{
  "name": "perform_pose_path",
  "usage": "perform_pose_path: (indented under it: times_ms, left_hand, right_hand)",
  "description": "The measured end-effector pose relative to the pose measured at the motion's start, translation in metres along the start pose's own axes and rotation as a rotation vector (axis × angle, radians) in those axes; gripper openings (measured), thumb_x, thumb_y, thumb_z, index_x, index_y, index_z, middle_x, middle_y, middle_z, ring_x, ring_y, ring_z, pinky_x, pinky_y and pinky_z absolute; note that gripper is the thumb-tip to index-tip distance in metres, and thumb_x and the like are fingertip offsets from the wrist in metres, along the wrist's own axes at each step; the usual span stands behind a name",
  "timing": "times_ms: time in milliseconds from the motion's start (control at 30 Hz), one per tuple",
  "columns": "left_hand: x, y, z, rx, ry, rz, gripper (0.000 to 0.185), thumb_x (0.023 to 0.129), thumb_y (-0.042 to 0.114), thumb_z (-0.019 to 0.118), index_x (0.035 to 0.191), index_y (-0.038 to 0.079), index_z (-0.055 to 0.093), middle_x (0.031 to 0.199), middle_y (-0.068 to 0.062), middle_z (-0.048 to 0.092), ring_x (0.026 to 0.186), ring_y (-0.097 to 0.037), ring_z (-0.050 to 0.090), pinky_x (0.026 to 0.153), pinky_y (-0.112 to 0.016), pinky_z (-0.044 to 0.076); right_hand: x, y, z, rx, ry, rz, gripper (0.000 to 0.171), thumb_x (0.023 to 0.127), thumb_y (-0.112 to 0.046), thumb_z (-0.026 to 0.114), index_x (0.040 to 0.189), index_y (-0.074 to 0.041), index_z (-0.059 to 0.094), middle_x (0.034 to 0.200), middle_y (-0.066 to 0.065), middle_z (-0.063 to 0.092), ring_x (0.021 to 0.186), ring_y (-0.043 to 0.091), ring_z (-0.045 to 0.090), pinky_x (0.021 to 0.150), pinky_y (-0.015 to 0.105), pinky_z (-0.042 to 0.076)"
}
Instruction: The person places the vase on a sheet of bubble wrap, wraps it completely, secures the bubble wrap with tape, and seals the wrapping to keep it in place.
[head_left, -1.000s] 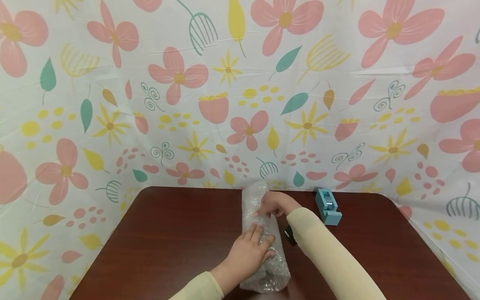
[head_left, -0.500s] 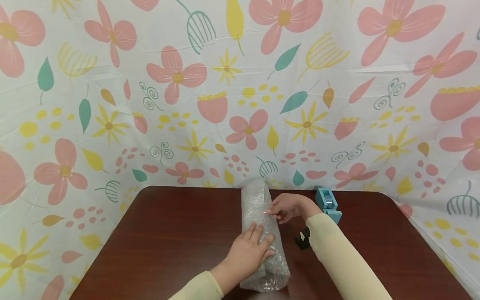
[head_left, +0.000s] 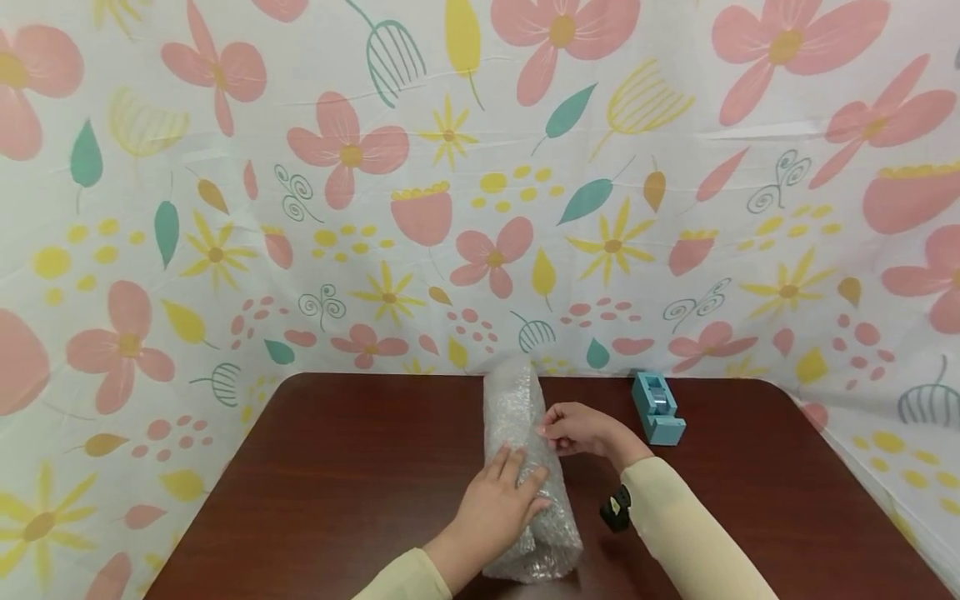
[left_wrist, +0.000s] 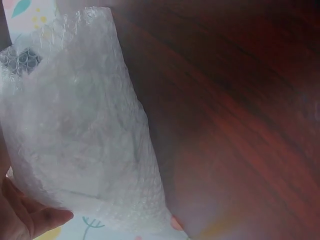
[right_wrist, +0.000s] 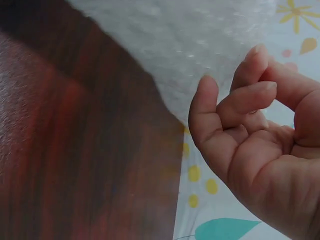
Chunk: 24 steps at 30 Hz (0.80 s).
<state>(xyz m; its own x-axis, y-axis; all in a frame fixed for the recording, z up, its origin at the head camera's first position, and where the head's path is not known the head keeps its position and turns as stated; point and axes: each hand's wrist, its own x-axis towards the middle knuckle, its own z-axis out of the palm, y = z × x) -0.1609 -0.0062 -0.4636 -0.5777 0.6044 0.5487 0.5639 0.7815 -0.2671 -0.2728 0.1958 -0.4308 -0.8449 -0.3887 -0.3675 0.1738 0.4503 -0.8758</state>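
Note:
A long roll of bubble wrap [head_left: 517, 400] lies lengthwise on the dark wooden table, its far end by the patterned cloth. My left hand [head_left: 491, 508] rests on its near half, fingers extended over the top. In the left wrist view the same bubble wrap [left_wrist: 90, 130] fills the left side, with a dark patch showing at one end. On the roll's right side is my right hand [head_left: 585, 432], thumb and index tips pinched together at the wrap. The right wrist view shows this right hand [right_wrist: 250, 130] with its other fingers curled loosely.
A light blue tape dispenser [head_left: 660, 408] stands on the table [head_left: 360, 467] at the back right, beyond my right hand. A black device [head_left: 617, 508] is strapped at my right wrist. Floral cloth [head_left: 480, 167] hangs behind the table and along its sides.
My right hand has moved off the top of the roll to its right side and slightly nearer. My left hand stays on the roll, which lies in the same place.

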Motion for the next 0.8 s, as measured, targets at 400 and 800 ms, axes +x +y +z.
perform_pose_path:
  times_ms: [400,800]
  left_hand:
    - [-0.003,0.001,0.0,-0.088,-0.003,-0.041,0.039,0.099,0.049,0.061,0.128,0.024,0.067,0.129,-0.011,0.07,0.12,-0.03,0.07,0.092,-0.033,0.061]
    - [-0.004,0.0,0.0,-0.161,-0.055,-0.06,0.038,0.102,0.046,0.057,0.131,0.024,0.067,0.133,-0.012,0.067,0.125,-0.032,0.068,0.096,-0.035,0.06]
  right_hand:
    - [0.01,0.029,0.006,0.222,-0.122,0.046,0.017,0.108,-0.027,0.051,0.097,-0.016,0.046,0.066,-0.007,0.045,0.059,0.01,0.035,0.064,0.029,0.037]
    - [0.014,0.055,0.013,0.545,-0.3,-0.006,0.02,0.111,-0.036,0.036,0.099,-0.026,0.049,0.061,-0.014,0.038,0.053,0.002,0.03,0.06,0.02,0.039]
